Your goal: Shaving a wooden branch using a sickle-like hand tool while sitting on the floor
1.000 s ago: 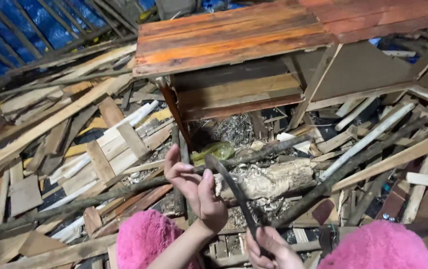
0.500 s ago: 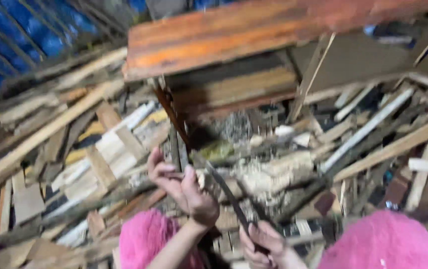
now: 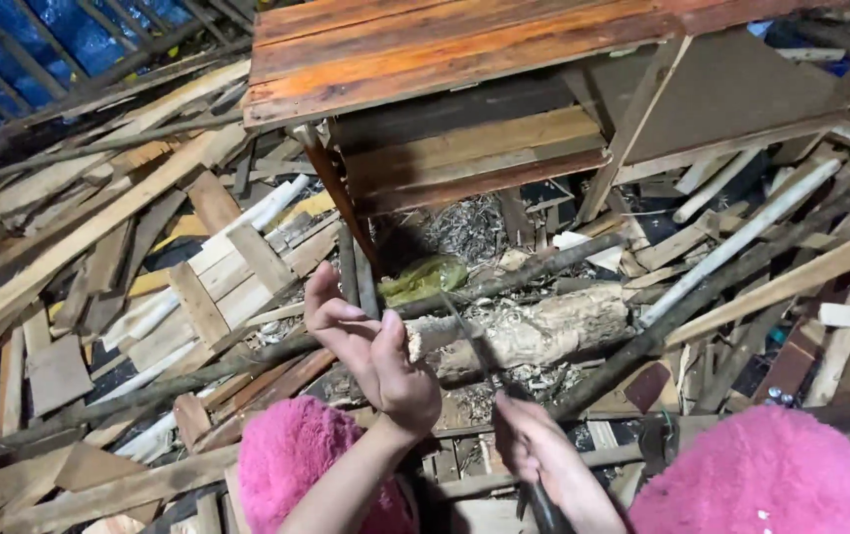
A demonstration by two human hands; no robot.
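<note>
Pale log (image 3: 534, 331) beyond right hand (image 3: 534, 450) gripping blade (image 3: 474, 346), left hand (image 3: 370, 346) open

Head camera, looking down, close over hands (image 3: 375, 346).

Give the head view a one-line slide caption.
Right hand grips a dark blade over a pale log; open left hand raised beside it, amid scrap wood.
</note>
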